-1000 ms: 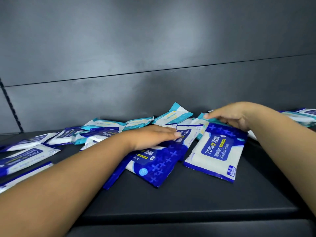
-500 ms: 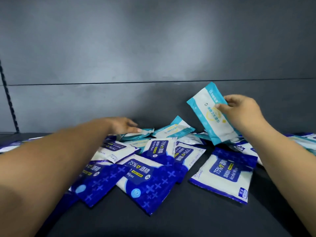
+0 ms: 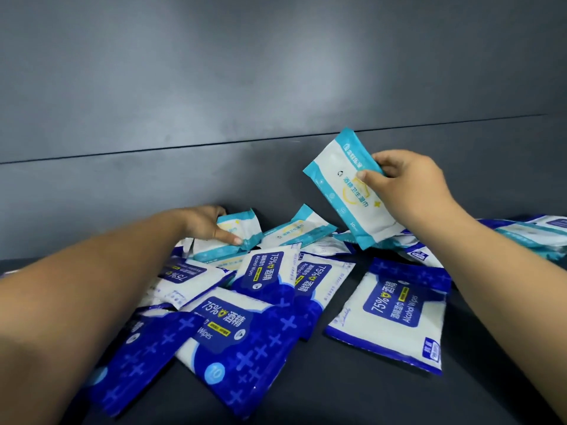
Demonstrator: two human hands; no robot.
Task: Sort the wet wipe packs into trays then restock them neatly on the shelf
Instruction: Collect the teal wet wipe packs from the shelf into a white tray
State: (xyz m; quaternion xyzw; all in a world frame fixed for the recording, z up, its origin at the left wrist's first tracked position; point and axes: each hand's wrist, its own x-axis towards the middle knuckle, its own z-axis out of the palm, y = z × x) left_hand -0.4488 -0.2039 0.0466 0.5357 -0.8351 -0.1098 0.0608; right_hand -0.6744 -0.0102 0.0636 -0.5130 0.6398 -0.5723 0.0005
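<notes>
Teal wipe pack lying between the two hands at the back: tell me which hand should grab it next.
Left, probably. The left hand is low on the shelf, gripping a teal pack right beside the loose teal pack. The right hand is raised, already holding a teal pack in the air.

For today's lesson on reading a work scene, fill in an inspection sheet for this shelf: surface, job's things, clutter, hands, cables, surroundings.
Surface: dark shelf board, bare at the front edge.
Job's things: dark blue alcohol wipe packs and teal-edged wipe packs lie mixed and overlapping; no trays in view.
Clutter: nothing seen beyond the packs.
Hands: right hand holds a teal-edged pack lifted above the heap; left hand grips another teal pack at the back of the pile.
Cables: nothing seen.
Surroundings: dark panelled back wall.
</notes>
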